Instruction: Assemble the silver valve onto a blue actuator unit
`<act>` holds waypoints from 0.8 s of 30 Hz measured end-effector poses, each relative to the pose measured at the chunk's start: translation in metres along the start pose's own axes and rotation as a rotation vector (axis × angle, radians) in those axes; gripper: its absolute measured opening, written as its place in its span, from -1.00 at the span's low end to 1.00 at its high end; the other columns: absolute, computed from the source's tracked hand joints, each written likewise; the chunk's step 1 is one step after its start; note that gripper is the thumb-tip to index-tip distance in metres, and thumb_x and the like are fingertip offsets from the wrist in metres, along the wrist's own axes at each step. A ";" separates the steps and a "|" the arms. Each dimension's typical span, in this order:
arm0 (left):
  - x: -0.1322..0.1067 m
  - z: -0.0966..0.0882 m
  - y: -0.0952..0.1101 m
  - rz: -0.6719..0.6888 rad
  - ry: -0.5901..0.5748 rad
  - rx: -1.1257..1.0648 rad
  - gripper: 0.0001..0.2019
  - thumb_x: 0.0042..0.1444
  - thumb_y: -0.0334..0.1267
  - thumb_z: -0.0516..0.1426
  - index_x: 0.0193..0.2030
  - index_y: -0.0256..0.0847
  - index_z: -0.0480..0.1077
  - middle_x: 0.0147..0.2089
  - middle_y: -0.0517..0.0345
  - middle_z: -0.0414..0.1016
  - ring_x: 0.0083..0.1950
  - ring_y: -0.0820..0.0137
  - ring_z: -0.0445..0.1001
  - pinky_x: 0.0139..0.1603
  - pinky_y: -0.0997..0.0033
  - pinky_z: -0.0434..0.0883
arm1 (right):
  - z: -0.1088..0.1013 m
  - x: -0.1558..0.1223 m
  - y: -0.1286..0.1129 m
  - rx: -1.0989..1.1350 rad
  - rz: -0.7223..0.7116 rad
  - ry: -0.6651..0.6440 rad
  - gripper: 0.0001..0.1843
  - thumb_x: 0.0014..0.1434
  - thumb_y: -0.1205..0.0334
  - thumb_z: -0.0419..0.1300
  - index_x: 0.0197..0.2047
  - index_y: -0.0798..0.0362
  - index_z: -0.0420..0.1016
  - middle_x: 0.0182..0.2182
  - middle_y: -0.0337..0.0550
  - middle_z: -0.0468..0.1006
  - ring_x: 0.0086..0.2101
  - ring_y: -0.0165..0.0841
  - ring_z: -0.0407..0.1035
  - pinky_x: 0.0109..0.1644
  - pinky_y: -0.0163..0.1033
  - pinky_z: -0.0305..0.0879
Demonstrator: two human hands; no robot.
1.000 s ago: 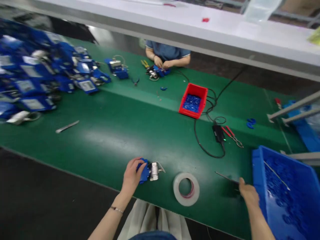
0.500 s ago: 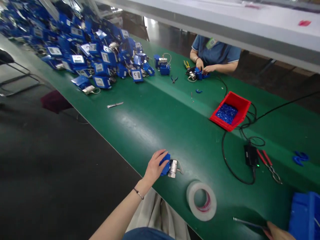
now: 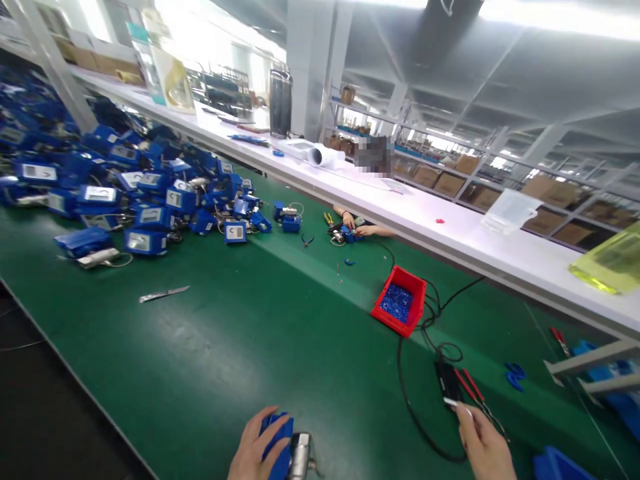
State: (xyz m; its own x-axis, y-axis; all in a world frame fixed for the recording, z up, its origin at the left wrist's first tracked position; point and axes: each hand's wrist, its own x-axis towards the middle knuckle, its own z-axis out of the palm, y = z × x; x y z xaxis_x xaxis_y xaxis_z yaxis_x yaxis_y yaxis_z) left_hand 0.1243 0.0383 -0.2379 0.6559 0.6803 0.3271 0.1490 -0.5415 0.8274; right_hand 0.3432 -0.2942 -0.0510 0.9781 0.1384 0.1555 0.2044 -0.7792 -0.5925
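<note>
My left hand [image 3: 257, 448] is closed over the blue housing of a motorized ball valve [image 3: 301, 453] at the bottom of the view. The valve's silver metal body sticks out to the right of my fingers. My right hand [image 3: 486, 443] pinches a slim metal tool, whose pale tip [image 3: 451, 403] points left; the rest of it is hidden by my fingers. Just beyond that hand lie a black power box [image 3: 445, 383] and red-handled pliers [image 3: 470, 385] on the green table [image 3: 240, 340].
Blue valve units [image 3: 150, 220] are heaped at the left. A red bin [image 3: 417, 310] holds small blue parts, with black cables beside it. A knife [image 3: 164, 294] lies at left. Across the table a co-worker's hands [image 3: 357, 227] handle another unit, under a white shelf [image 3: 425, 220].
The view has tilted upward, and the tape roll has left it. My right hand has moved from beside the blue bin forward to the black box, still holding the tool. My left hand keeps the valve.
</note>
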 end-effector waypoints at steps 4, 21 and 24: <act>0.005 -0.005 0.007 -0.034 -0.108 -0.017 -0.72 0.00 -0.08 0.14 -0.13 0.43 0.45 -0.02 0.33 0.48 0.04 0.13 0.46 0.08 -0.06 0.45 | 0.006 0.039 -0.143 0.152 -0.278 -0.057 -0.53 0.19 -0.15 -0.06 -0.23 0.06 0.45 -0.61 -0.30 0.30 -0.57 -0.42 0.18 -0.51 -0.32 0.10; -0.001 -0.006 0.038 -0.171 -0.171 -0.187 -0.70 0.02 -0.39 0.21 -0.07 -0.06 0.44 0.03 0.10 0.37 0.12 0.24 0.29 0.20 0.08 0.28 | 0.187 -0.071 -0.146 -0.118 -0.708 -0.968 -0.64 0.33 0.08 -0.20 -0.16 0.01 0.36 -0.35 -0.11 0.54 -0.33 -0.32 0.43 -0.25 -0.28 0.16; 0.000 -0.006 0.039 -0.177 -0.173 -0.199 -0.70 0.02 -0.41 0.20 -0.09 -0.06 0.45 0.02 0.11 0.37 0.11 0.24 0.29 0.19 0.08 0.28 | 0.193 -0.075 -0.145 -0.151 -0.697 -0.950 -0.64 0.33 0.09 -0.20 -0.18 0.02 0.37 -0.38 -0.13 0.54 -0.37 -0.33 0.43 -0.29 -0.29 0.15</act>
State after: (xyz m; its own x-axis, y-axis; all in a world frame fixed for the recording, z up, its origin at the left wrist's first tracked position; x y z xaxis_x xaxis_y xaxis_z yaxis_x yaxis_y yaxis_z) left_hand 0.1254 0.0202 -0.2029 0.7515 0.6518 0.1020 0.1351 -0.3033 0.9433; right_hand 0.2475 -0.0738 -0.1293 0.3080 0.9097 -0.2786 0.7597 -0.4115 -0.5036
